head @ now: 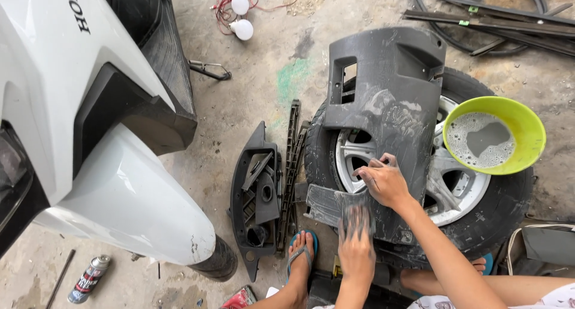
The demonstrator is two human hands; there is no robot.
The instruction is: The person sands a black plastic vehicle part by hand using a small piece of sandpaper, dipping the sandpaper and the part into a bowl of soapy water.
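Note:
A grey plastic scooter panel (383,93), wet and smeared, lies across a car wheel (479,219) with a silver rim. My left hand (356,246) is at the panel's near edge, blurred by motion, with its fingers over a grey sheet (359,216) pressed against the plastic. My right hand (384,180) rests a little farther up on the panel, fingertips bent and pushing down on the surface, holding nothing.
A lime-green bowl of soapy water (527,120) sits on the tyre at right. A white scooter (90,135) fills the left. A black panel (257,195) lies on the concrete beside my foot in a blue flip-flop (302,249). Also there: a spray can (88,279), two bulbs (241,15), rubber strips (497,21).

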